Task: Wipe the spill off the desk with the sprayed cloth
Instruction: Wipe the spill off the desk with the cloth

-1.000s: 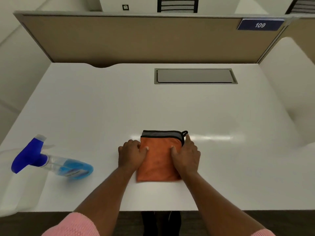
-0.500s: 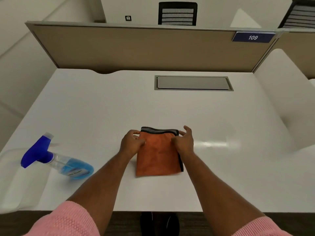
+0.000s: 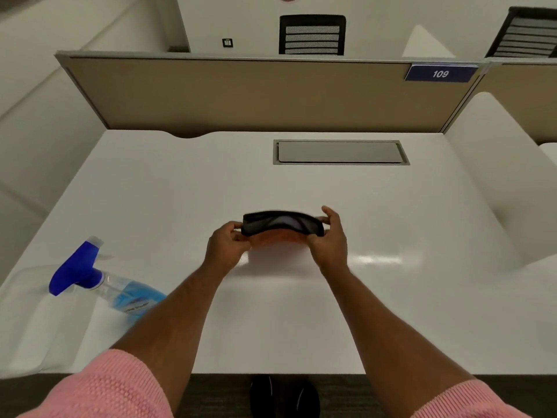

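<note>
At the left edge of the white desk a spray bottle with a blue trigger head lies on its side, well apart from the work — parked out of the way, it seems, now that its part is done. Toward the middle, the left hand pinches one end of the orange cloth and the right hand pinches the other, both closed on the fabric and holding it just above the desktop with its dark bound edge turned toward the camera. Holding it by both ends this way looks like a means of stretching or refolding it into a flat pad before wiping. On the right a bright glare streak crosses the surface; whether any spill sits there, or anywhere else, cannot be made out on the white top. Most of the cloth's orange face is hidden behind its dark hem, so dampness cannot be judged — the fingertips under the fabric are concealed too. Dark shoes below the desk edge are partly cut off.
</note>
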`<action>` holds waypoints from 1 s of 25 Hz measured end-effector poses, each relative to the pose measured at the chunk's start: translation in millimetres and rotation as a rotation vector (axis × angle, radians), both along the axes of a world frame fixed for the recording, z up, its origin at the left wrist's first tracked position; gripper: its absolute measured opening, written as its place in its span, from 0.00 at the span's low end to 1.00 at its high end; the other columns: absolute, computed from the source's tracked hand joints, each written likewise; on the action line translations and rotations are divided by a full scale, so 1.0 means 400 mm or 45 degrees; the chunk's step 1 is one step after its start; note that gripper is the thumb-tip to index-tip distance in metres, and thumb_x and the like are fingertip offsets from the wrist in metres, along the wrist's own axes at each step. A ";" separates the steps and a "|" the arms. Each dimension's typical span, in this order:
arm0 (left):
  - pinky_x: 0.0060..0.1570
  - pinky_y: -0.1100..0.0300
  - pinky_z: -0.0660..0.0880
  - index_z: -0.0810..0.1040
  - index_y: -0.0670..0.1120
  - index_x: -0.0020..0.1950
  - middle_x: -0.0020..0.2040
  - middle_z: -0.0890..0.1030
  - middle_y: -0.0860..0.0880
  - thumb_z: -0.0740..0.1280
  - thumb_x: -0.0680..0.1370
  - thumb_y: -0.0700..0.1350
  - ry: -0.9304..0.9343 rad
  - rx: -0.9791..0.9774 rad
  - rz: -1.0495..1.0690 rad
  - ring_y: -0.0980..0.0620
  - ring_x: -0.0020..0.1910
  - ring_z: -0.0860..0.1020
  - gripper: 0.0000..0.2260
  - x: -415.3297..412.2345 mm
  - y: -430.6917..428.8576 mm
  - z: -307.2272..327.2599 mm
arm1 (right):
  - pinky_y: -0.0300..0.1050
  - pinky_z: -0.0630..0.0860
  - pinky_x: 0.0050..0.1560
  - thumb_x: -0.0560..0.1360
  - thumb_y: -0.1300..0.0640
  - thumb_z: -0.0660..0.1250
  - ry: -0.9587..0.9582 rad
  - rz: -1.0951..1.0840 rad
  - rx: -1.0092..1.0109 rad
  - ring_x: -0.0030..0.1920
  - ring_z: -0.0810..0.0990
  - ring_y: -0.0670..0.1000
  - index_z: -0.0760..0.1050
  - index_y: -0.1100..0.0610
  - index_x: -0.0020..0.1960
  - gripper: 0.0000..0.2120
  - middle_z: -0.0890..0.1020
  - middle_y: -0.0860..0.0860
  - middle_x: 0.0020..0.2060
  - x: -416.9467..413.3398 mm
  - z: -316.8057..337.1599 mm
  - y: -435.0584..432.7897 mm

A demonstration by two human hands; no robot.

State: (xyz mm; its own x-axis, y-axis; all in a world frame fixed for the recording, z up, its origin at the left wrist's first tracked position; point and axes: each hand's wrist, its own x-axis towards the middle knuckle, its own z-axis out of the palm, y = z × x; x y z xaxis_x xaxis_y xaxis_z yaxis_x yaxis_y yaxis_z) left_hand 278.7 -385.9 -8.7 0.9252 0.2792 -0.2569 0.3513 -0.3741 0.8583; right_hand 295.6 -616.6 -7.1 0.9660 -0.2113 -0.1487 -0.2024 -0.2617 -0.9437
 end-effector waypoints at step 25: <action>0.79 0.45 0.42 0.48 0.50 0.84 0.84 0.47 0.47 0.40 0.80 0.66 0.147 1.048 -0.291 0.47 0.83 0.45 0.35 -0.061 0.207 -0.225 | 0.59 0.37 0.81 0.79 0.30 0.53 -0.039 0.982 -1.086 0.83 0.43 0.50 0.52 0.42 0.83 0.36 0.49 0.48 0.84 -0.038 -0.209 0.139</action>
